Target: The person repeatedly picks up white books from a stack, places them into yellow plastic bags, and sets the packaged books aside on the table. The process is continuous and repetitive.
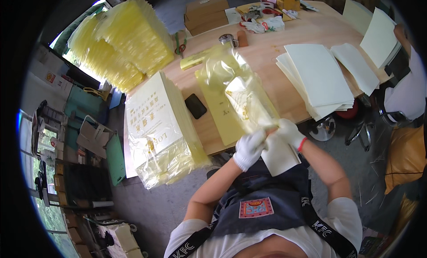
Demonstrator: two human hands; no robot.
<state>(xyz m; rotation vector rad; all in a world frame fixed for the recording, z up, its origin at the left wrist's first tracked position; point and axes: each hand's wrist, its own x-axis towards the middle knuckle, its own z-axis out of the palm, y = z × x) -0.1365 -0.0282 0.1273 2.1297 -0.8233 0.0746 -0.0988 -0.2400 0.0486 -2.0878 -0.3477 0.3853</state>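
Note:
Both my hands wear white knit gloves and meet at the table's near edge. My left hand [250,147] is closed on the left side of a bundle of cream paper [281,157]. Opposite it, my right hand [288,133] grips the same bundle, a red band at its wrist. The bundle's lower end sticks out toward my apron. Its far part is curved and looks to be inside a clear plastic bag [240,100] with gold print; glare blurs where the bag's mouth lies. Beneath it lie flat yellowish plastic bags [218,118].
To the left stands a tall stack of printed, plastic-wrapped packs [153,111], with a black phone [195,106] beside it. Yellow plastic bags [129,40] pile up behind. White sheets [313,75] lie to the right. Green-handled scissors [180,49] and a metal cup [226,39] sit farther back. Another person's hand [401,35] holds sheets.

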